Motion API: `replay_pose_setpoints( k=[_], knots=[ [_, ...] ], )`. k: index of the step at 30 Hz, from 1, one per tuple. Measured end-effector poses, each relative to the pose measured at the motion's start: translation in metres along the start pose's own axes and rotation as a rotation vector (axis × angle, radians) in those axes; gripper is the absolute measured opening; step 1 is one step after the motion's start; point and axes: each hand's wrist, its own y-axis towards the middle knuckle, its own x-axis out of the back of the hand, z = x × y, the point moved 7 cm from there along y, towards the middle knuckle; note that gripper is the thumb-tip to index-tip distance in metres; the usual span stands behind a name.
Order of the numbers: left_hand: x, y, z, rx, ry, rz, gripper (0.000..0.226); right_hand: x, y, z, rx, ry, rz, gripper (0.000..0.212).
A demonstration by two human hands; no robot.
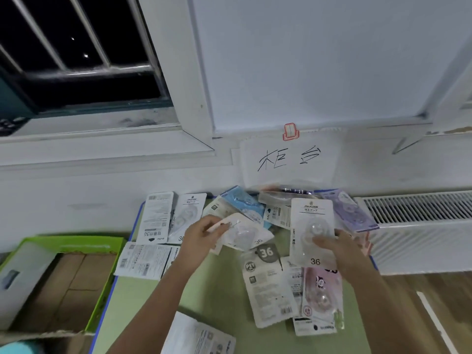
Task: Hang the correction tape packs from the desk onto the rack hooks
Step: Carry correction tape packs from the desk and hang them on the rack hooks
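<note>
Green surface [224, 282]: strewn with correction tape packs [268, 284]. White pack [312, 231]: held upright, gripped by right hand [339, 247], fingers curled round its lower edge. Tilted pack [242, 232]: pinched at its top by left hand [201, 236].

Correction tape packs are spread over the green desk [224, 282], most in an overlapping heap at its far side. A white pack marked 36 [312, 231] is held upright above the heap, its printed face shown. Another white pack [245, 233] is held tilted, lifted off the desk. A pale blue pack [242, 203] and a lilac pack [350, 213] are seen at the back, a pink pack [322, 292] lies flat nearer, and two white packs [168, 215] lie side by side at the left.
</note>
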Motion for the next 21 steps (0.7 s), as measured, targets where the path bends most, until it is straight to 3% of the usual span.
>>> replay_pose_setpoints(
  k=[5,9,14,21],
  knots=[
    [-0.007,-0.019,-0.005,0.219,-0.353,-0.073,0.008,-0.018,-0.05,0.017,0.088,0.137,0.199,0.02],
    [-0.017,-0.028,-0.009,0.286,-0.47,-0.007,0.013,-0.02,-0.072,0.02,0.097,0.23,0.307,0.023],
    [-0.026,-0.028,-0.022,0.248,-0.541,0.002,0.014,-0.007,-0.09,0.019,0.175,0.261,0.256,0.04],
    [-0.069,-0.03,-0.045,0.264,-0.536,0.187,0.01,0.004,-0.141,-0.001,0.3,0.361,0.099,0.034]
  ],
)
